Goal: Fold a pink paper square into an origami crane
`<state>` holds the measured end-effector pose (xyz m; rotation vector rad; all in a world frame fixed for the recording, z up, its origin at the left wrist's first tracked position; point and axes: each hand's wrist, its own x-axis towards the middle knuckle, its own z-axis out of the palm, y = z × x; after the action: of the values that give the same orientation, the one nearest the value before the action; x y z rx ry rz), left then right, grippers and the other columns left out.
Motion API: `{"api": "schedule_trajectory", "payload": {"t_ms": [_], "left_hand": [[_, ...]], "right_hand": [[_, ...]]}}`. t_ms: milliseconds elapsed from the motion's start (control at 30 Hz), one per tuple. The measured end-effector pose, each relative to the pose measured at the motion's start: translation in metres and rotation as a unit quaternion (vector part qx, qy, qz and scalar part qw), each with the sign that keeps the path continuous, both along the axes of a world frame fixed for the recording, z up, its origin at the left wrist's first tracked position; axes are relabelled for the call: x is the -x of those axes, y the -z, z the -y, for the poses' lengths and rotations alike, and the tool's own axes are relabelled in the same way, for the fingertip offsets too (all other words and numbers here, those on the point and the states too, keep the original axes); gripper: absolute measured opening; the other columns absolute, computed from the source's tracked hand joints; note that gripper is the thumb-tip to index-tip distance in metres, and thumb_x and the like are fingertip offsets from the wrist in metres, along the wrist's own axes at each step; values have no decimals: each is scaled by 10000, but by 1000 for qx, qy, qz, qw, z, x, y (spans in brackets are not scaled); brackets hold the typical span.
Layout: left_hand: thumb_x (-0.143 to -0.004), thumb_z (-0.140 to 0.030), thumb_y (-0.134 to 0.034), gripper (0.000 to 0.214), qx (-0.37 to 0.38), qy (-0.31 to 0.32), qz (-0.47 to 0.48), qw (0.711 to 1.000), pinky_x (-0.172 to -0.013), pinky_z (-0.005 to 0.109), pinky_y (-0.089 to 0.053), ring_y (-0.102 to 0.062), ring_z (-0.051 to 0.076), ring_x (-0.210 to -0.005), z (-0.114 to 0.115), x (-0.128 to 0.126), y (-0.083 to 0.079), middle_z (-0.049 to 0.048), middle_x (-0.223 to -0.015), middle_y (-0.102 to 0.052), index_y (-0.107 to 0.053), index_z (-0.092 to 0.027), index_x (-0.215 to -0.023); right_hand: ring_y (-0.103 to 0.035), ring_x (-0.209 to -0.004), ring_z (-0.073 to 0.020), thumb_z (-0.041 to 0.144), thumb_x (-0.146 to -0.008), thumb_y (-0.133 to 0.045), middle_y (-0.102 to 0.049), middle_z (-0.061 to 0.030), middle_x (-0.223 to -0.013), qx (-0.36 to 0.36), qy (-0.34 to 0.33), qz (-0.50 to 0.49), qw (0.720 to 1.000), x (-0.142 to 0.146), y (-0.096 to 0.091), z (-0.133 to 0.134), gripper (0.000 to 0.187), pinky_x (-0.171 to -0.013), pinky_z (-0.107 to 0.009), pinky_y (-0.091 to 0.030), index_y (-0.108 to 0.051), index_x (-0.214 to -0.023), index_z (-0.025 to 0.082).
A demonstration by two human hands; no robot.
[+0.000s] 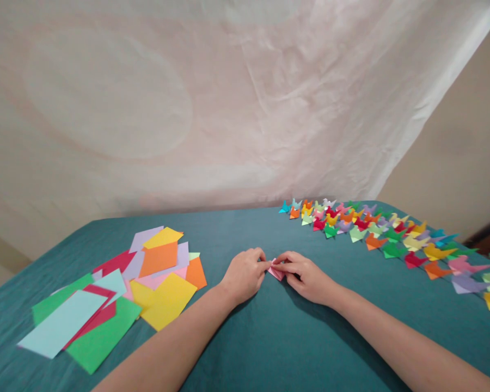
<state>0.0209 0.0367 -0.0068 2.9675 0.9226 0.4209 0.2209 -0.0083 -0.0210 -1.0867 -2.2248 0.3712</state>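
A small folded piece of pink paper (276, 272) is held between my two hands, just above or on the teal cloth. My left hand (245, 274) pinches its left edge with thumb and forefinger. From the other side, my right hand (306, 276) grips the paper, its fingers pressed to the top and right of it. My fingertips cover part of the paper, so its full shape is hidden.
Loose coloured paper sheets (169, 298) lie overlapped on the left. Several rows of small folded paper birds (375, 241) stand along the right side and back. The teal tablecloth (237, 348) runs back to a hanging pale sheet (228, 109).
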Motion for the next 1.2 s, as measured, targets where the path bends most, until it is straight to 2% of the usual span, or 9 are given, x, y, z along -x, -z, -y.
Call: {"api": "schedule_trajectory", "payload": {"t_ms": [200,433,700,900,1100,1200], "left_hand": [[-860,-170,-444,264,-3,6,-8,1000,-764,301,-439,-523,180,-880,0,1,-2,58,-967,-561,-637,-222,-1032],[-857,-169,-453,255,-3,6,-14,1000,-769,301,-441,-523,178,-872,0,0,-2,62,-966,-556,-641,-225,-1020],[-855,-167,-457,250,-10,0,-20,1000,-765,306,-436,-523,182,-862,1,-1,-2,59,-955,-557,-642,-229,-1010],[-858,-166,-451,257,-15,0,-19,1000,-763,307,-434,-522,183,-860,1,-1,-1,60,-960,-555,-637,-221,-1027],[-856,-165,-457,246,-20,0,-29,999,-760,307,-437,-524,181,-857,1,-1,-3,58,-955,-548,-633,-222,-1019],[-859,-173,-458,239,-24,-1,-43,999,-762,311,-438,-524,181,-856,2,-2,-5,59,-961,-544,-628,-223,-1020]], "right_hand": [[-538,-945,-184,-19,-746,-421,-593,-76,-1007,-30,-1,33,999,1,3,0,405,-844,-347,-447,-645,-994,209],[-525,-904,-183,20,-806,-421,-580,-77,-959,-50,-5,63,997,2,-1,1,308,-804,-338,-444,-649,-912,196],[-478,-867,-198,31,-810,-438,-574,-81,-966,-52,4,173,984,2,-9,4,274,-774,-337,-413,-644,-907,184],[-471,-880,-222,68,-817,-447,-568,-108,-1003,-64,12,231,971,2,-6,7,250,-763,-363,-400,-640,-939,170],[-473,-870,-225,66,-801,-454,-575,-116,-1017,-34,3,251,967,1,-11,9,286,-783,-373,-399,-632,-1004,160],[-471,-929,-222,73,-824,-428,-568,-118,-1076,-3,-9,253,967,0,-18,10,337,-824,-370,-395,-602,-1097,166]]}}
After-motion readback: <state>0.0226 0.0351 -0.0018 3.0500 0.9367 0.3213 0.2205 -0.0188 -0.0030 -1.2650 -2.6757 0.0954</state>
